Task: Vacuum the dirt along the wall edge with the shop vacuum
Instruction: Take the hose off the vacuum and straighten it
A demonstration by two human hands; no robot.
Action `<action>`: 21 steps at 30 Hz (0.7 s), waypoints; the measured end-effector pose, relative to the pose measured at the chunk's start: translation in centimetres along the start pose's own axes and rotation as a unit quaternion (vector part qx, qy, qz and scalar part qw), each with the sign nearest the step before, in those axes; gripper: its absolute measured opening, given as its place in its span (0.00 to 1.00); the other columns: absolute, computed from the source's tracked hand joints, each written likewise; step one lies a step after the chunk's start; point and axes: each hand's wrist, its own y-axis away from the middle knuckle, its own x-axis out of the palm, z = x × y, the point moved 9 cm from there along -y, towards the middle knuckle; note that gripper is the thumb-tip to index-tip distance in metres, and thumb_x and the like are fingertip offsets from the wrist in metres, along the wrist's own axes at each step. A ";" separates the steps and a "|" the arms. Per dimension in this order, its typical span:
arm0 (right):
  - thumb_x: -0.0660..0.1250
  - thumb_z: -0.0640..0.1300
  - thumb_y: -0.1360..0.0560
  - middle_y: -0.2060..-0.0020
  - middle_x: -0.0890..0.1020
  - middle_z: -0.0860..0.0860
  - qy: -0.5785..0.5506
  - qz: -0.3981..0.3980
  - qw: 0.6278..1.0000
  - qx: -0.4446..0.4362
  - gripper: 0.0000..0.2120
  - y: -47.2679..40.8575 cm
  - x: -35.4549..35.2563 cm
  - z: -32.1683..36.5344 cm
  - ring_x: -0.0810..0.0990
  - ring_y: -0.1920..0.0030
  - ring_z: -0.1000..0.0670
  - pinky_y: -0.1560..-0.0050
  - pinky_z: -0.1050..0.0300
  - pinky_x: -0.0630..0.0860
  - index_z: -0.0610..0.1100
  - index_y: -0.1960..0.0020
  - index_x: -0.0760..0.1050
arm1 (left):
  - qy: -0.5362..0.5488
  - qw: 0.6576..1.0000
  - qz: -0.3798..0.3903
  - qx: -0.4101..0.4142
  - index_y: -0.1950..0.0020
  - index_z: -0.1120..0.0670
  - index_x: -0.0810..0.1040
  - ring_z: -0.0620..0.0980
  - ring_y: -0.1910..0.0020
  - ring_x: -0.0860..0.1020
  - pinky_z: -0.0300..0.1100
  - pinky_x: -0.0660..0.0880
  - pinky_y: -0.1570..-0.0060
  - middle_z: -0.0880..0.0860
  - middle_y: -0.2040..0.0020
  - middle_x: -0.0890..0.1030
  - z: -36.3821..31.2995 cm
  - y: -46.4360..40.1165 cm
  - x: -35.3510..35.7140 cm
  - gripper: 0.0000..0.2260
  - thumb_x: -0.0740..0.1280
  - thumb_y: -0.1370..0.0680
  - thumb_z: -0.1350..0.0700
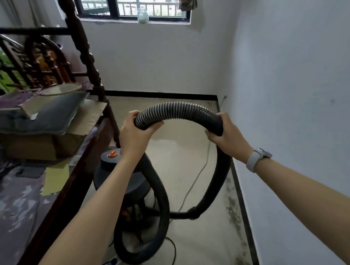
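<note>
Your left hand [134, 134] is wrapped round the ribbed black hose [177, 112], fingers curled over the top and thumb beneath, at the left foot of the arch the hose makes in front of you. Your right hand [225, 138] grasps the same hose at the right foot of that arch, on the smooth black cuff; a pale watch [257, 157] sits on that wrist.

Head view, places given from the shop vacuum [124, 179]:
- Shop vacuum: dark drum with an orange knob on top, standing on the floor below your left forearm, close against the bed frame [71, 182].
- Hose: loops down from both hands, one coil lying on the floor in front of the drum, another run curving off to its right.
- Dirt [234, 212]: dark speckled band on the floor right of the vacuum, along the black skirting of the right wall [289, 85].
- Open floor [183, 152]: a pale strip beyond and right of the vacuum, reaching the far wall under the window [133, 5].
- Cord [195, 180]: thin grey line crossing that strip to the right of the drum.
- Power strip [112, 263]: on the floor nearer you than the drum.
- Bed: left of the vacuum, stacked with boxes and a cushion.
</note>
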 end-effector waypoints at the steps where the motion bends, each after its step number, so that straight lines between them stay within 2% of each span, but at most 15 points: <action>1: 0.68 0.40 0.25 0.59 0.73 0.49 0.009 0.015 1.000 -0.009 0.15 -2.1 -0.1 0.1 0.73 0.62 0.49 0.63 0.59 0.69 0.45 0.47 0.62 | 0.009 1.000 -0.013 -0.024 0.41 0.55 0.71 0.48 0.54 0.74 0.37 0.70 0.60 0.50 0.52 0.74 0.7 -1.6 0.7 0.24 0.73 0.31 0.46; 4: 0.67 0.41 0.25 0.62 0.71 0.50 0.021 0.086 0.996 -0.007 0.14 -6.1 0.3 -0.3 0.71 0.63 0.50 0.64 0.63 0.68 0.42 0.47 0.63 | -0.025 0.998 -0.030 -0.053 0.43 0.54 0.71 0.51 0.56 0.74 0.43 0.70 0.58 0.52 0.54 0.75 1.7 -4.7 2.0 0.23 0.68 0.29 0.40; 7: 0.67 0.43 0.25 0.60 0.74 0.50 0.052 0.113 0.992 0.006 0.15 -10.6 -0.4 -3.1 0.74 0.61 0.50 0.64 0.68 0.69 0.41 0.44 0.65 | -0.072 0.997 -0.001 -0.021 0.53 0.52 0.72 0.50 0.63 0.75 0.42 0.67 0.68 0.48 0.65 0.74 1.6 -8.1 4.9 0.17 0.65 0.27 0.38; 9: 0.69 0.48 0.26 0.55 0.75 0.50 0.090 0.075 0.993 -0.002 0.22 -13.5 -1.7 -5.6 0.75 0.57 0.49 0.57 0.60 0.72 0.43 0.38 0.65 | -0.079 0.996 0.019 -0.035 0.61 0.51 0.72 0.51 0.66 0.76 0.44 0.70 0.68 0.47 0.69 0.75 2.2 -10.4 7.2 0.19 0.64 0.29 0.35; 11: 0.70 0.52 0.28 0.50 0.74 0.51 0.125 0.018 0.992 0.009 0.29 -16.0 -2.5 -8.9 0.76 0.54 0.49 0.53 0.54 0.72 0.46 0.33 0.63 | -0.086 0.993 0.039 -0.071 0.64 0.54 0.73 0.54 0.67 0.78 0.48 0.75 0.64 0.51 0.70 0.77 3.2 -12.9 9.8 0.25 0.63 0.31 0.31; 13: 0.70 0.51 0.28 0.45 0.74 0.50 0.120 0.006 0.992 0.038 0.32 -17.4 -1.4 -13.2 0.77 0.51 0.46 0.53 0.54 0.71 0.47 0.30 0.59 | -0.102 0.987 0.054 -0.112 0.65 0.56 0.75 0.55 0.68 0.78 0.47 0.76 0.63 0.53 0.70 0.78 4.1 -15.2 12.4 0.28 0.62 0.31 0.30; 15: 0.70 0.44 0.27 0.41 0.74 0.48 0.075 0.019 0.995 0.069 0.30 -17.9 0.9 -17.7 0.77 0.47 0.43 0.54 0.55 0.70 0.45 0.30 0.59 | -0.086 0.983 0.056 -0.154 0.67 0.58 0.74 0.52 0.73 0.76 0.43 0.71 0.68 0.53 0.72 0.76 4.4 -17.3 14.4 0.28 0.63 0.30 0.31; 18: 0.68 0.37 0.28 0.54 0.74 0.46 -0.013 0.019 0.985 0.169 0.20 -20.4 2.4 -24.7 0.78 0.52 0.39 0.58 0.55 0.69 0.42 0.40 0.64 | -0.089 0.970 0.087 -0.209 0.66 0.57 0.74 0.49 0.76 0.72 0.35 0.69 0.77 0.52 0.73 0.75 5.7 -20.0 17.7 0.26 0.63 0.29 0.33; 20: 0.68 0.37 0.29 0.57 0.74 0.46 -0.003 0.083 0.977 0.198 0.20 -23.6 3.4 -27.5 0.77 0.56 0.40 0.60 0.54 0.69 0.42 0.41 0.64 | -0.095 0.948 0.155 -0.263 0.63 0.59 0.76 0.50 0.76 0.73 0.34 0.70 0.79 0.54 0.72 0.76 8.2 -20.6 19.3 0.28 0.63 0.30 0.32; 21: 0.68 0.38 0.29 0.57 0.75 0.47 0.018 0.126 0.972 0.200 0.20 -25.3 3.9 -28.2 0.76 0.57 0.42 0.59 0.54 0.69 0.43 0.41 0.64 | -0.096 0.929 0.192 -0.302 0.62 0.60 0.77 0.51 0.75 0.74 0.36 0.71 0.76 0.55 0.71 0.76 9.9 -20.2 19.8 0.30 0.62 0.32 0.30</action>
